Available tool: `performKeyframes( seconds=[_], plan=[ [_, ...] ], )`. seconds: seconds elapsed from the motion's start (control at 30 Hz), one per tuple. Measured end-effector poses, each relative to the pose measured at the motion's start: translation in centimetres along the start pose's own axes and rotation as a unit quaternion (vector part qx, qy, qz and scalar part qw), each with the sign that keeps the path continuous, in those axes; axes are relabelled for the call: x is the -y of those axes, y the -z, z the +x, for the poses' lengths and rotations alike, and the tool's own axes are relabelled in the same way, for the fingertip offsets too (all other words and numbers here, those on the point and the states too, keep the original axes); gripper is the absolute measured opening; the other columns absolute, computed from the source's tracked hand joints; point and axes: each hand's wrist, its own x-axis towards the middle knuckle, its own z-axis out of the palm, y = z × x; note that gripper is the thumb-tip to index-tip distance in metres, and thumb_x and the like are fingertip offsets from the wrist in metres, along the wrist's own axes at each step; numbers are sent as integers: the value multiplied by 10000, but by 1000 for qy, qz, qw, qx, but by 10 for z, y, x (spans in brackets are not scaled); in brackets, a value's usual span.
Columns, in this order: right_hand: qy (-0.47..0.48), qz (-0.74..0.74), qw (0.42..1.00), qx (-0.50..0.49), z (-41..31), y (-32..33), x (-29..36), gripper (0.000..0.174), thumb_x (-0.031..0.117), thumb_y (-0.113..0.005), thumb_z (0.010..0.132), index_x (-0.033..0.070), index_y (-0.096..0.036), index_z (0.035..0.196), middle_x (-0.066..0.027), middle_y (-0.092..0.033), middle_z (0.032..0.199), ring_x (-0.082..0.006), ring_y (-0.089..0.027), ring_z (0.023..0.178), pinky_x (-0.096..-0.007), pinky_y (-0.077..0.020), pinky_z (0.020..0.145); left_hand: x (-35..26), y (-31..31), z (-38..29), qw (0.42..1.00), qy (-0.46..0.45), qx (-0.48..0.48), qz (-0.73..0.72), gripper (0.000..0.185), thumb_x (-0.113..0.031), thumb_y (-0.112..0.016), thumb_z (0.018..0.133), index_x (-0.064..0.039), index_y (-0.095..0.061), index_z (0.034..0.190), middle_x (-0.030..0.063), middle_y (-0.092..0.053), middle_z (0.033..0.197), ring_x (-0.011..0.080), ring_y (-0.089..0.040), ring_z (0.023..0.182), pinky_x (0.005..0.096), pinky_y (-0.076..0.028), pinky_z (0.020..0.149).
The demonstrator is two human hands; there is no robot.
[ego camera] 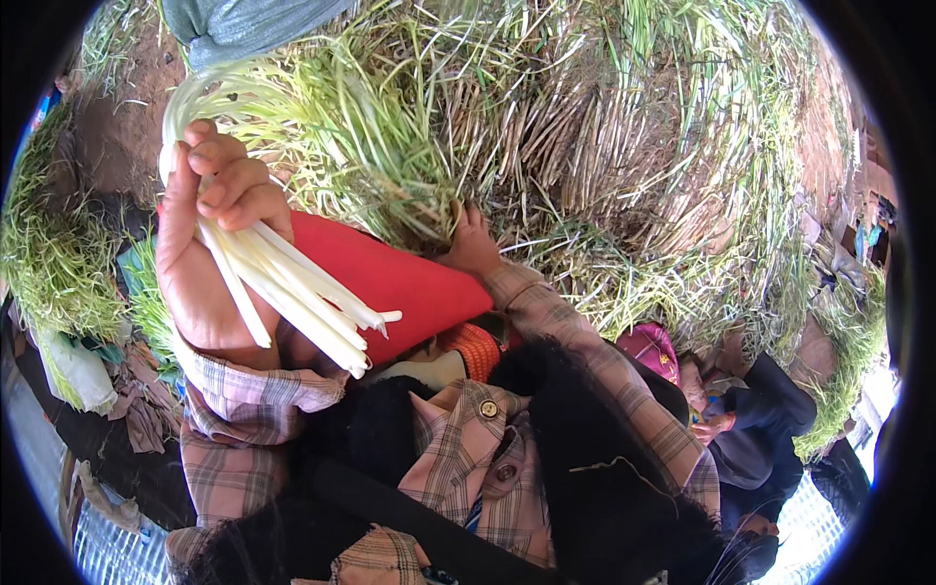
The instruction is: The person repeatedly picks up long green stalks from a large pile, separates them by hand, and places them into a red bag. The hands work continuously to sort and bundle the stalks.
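My left hand (230,190) is raised at the left, its fingers closed round a small bundle of white plant stalks (292,285). The cut-looking ends point down to the right, and the pale green leaves bend over above the fingers. My right hand (474,245) lies lower down at the near edge of a large heap of leafy stalks (570,131), fingers against a green clump (409,190). Whether it grips any of them cannot be seen. Red cloth or sheeting (380,281) spans the space between my two arms.
A grey-green sack (241,25) stands at the top left, beside bare soil (117,131). More leafy stalks (51,256) are piled at the far left. Another person in dark clothing (760,431) sits close by at the right, one hand (713,428) visible, near a magenta item (649,351).
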Motion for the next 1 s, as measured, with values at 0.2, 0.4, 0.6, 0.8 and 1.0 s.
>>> performKeyframes(
  seconds=[0.2,0.4,0.6,0.8,1.0],
  plan=[
    [53,-159,985,-35,-19,-9,10,884,308,-677,549,126,-218,1282,-178,-260,1279,-344,-338,1126,-409,-388,822,-11,-3,-1,999,-40,16,-28,155,-129,-393,871,8,-446,923,50,-488,774,107,-424,606,217,-388,543],
    [-44,85,989,116,6,23,-8,785,262,-700,556,71,-313,1211,-190,-511,1044,-332,-500,951,-363,-412,805,-47,-9,-11,988,-117,100,-6,110,-87,-410,844,15,-447,828,55,-499,759,110,-438,602,231,-385,572],
    [-44,508,858,68,2,106,-8,603,32,-663,626,-12,-371,1151,-105,-540,995,-202,-536,857,-324,-438,780,-70,-3,-19,979,-176,108,-6,92,-70,-404,843,3,-429,792,59,-465,760,120,-420,634,241,-384,601],
    [58,541,839,-6,-72,237,-26,554,191,-619,710,-21,-363,1155,-124,-519,1030,-210,-510,927,-346,-402,826,-67,6,-13,979,-148,137,25,66,-66,-416,849,-2,-436,846,45,-433,770,113,-394,661,237,-370,635],
    [86,494,826,-256,-175,361,-39,556,240,-597,727,-15,-364,1163,-129,-512,1047,-208,-502,947,-344,-401,825,-48,10,-2,972,-168,148,77,58,-61,-407,858,-8,-415,880,44,-415,790,109,-374,649,232,-368,617]
  ],
)
